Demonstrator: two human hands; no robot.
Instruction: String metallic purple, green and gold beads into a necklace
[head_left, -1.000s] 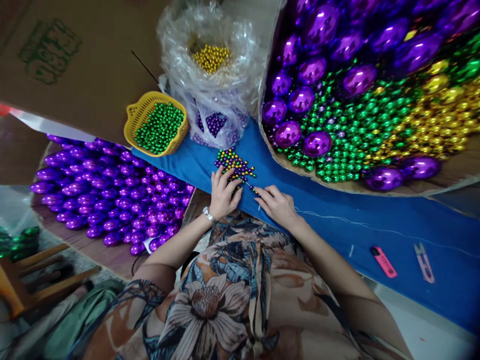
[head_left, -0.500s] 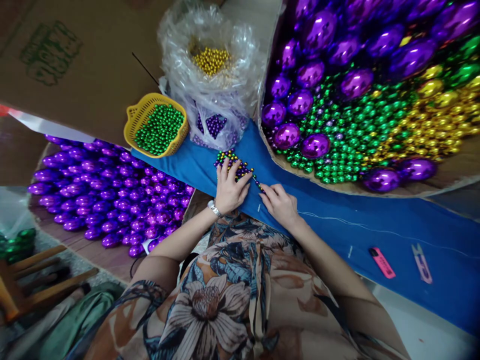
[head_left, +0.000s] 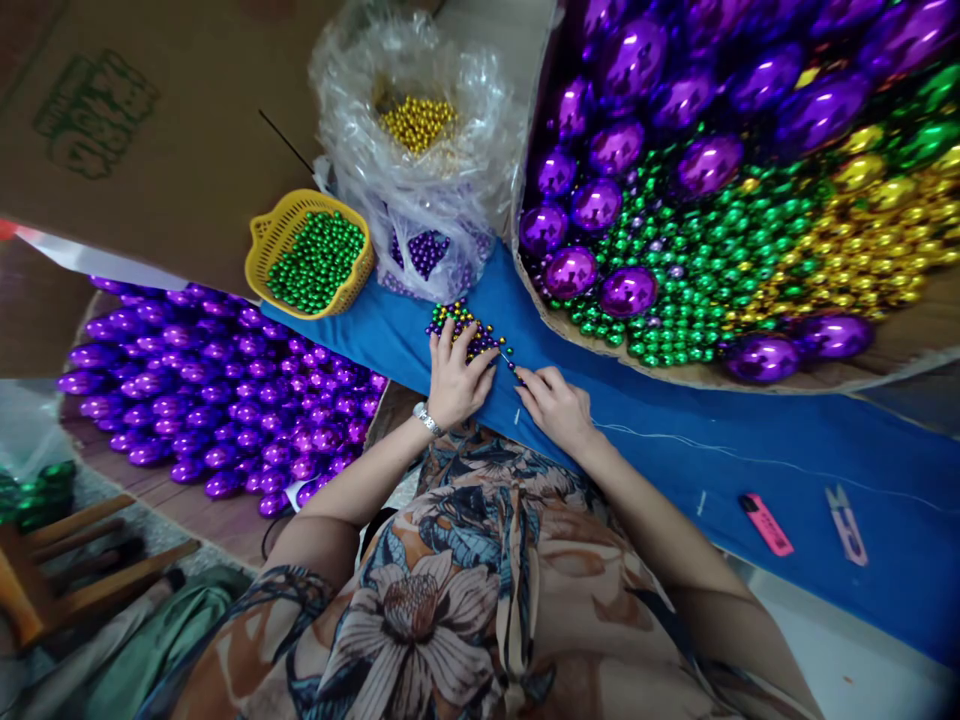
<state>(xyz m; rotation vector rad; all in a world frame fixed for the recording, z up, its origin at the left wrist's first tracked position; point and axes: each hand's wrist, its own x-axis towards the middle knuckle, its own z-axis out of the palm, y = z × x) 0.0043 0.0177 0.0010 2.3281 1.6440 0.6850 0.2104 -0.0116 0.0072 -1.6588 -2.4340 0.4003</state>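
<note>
Fingers (head_left: pixel 445 347) near basket (head_left: pixel 282 222); green beads (head_left: pixel 316 262) inside

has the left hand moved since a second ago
Yes, slightly: judged against the yellow basket, the left hand has shifted toward the right of the picture, away from the basket.

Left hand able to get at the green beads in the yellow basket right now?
Likely yes: the yellow basket is open on top with the green beads exposed, and only blue cloth shows between it and the left hand.
</note>
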